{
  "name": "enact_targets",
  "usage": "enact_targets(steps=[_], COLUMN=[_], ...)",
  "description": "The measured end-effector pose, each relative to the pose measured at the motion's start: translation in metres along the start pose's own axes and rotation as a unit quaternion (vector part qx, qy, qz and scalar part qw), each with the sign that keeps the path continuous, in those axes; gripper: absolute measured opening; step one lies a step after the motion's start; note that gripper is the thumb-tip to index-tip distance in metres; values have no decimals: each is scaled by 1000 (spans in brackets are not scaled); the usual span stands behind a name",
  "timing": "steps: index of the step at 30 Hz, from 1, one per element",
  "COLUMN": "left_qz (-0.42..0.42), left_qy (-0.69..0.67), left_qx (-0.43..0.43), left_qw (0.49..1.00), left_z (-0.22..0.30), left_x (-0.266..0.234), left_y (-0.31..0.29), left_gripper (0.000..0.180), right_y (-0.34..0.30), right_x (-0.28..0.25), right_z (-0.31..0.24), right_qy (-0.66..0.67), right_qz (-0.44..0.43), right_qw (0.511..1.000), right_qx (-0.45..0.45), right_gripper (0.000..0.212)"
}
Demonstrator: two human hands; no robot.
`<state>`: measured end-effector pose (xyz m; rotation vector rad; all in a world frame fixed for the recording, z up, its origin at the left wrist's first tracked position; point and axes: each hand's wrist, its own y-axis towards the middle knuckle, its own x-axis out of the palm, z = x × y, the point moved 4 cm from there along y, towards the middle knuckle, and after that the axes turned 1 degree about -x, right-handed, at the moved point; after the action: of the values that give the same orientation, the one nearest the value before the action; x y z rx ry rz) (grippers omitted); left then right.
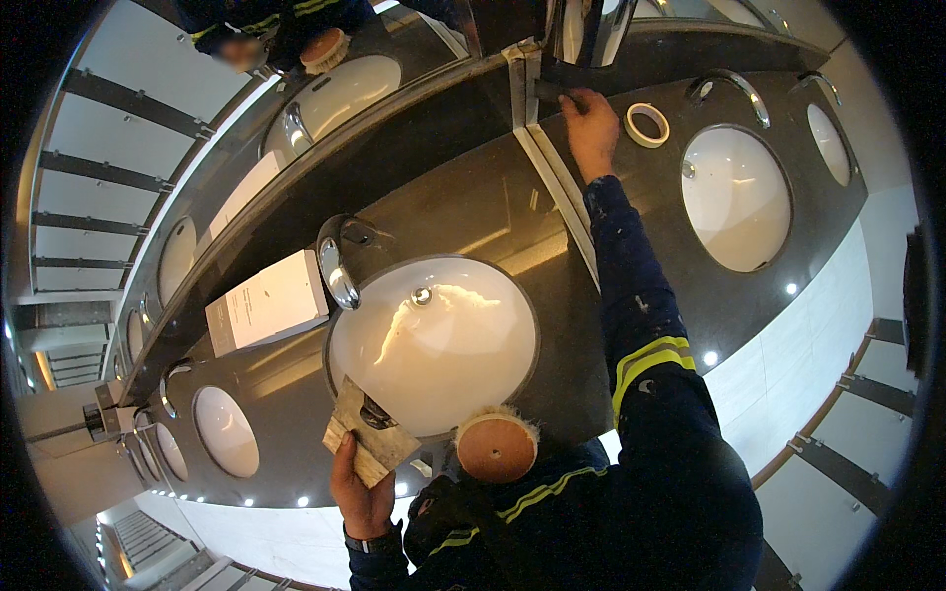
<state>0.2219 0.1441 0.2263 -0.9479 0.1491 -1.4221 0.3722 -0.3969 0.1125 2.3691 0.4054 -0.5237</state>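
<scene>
Low in the view, my left hand (363, 492) grips a flat, pale, worn square plate (372, 433) with a dark smear on its face, held over the near rim of the middle sink. My right arm stretches far forward, and my right hand (592, 133) is at the foot of the mirror wall, beside a vertical joint. Its fingers are closed around a small dark piece (548, 92) that I cannot make out. To the right of that hand lies a roll of pale tape (646, 126). A round brown brush (496, 446) with a bristle fringe sits close to my chest.
The dark counter (443, 212) holds the middle sink (434, 374), its chrome tap (338, 264) and a white box (268, 300). A long pale strip (564, 202) runs beside my right forearm. Another sink (737, 202) and curved tap (739, 91) stand at right; smaller sinks at left.
</scene>
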Motion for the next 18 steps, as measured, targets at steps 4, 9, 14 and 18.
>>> enact_targets(steps=[4,9,14,18], left_qz=[-3,-10,-21,-19], left_qy=[-5,-5,14,6], left_qx=[-5,-13,-13,-8], left_qw=[1000,1000,1000,1000], left_z=[-1,-3,-2,-3], left_x=[0,6,5,-1], left_y=[2,3,3,4], left_gripper=[48,47,48,48], right_y=[-15,-34,-25,-18], right_x=[-5,17,21,19], right_z=[15,-13,-22,-31], right_qy=[146,449,457,447], right_qz=[-47,-50,-47,-36], right_qw=[981,847,843,857], right_qx=[114,280,281,256], right_gripper=[29,27,24,24])
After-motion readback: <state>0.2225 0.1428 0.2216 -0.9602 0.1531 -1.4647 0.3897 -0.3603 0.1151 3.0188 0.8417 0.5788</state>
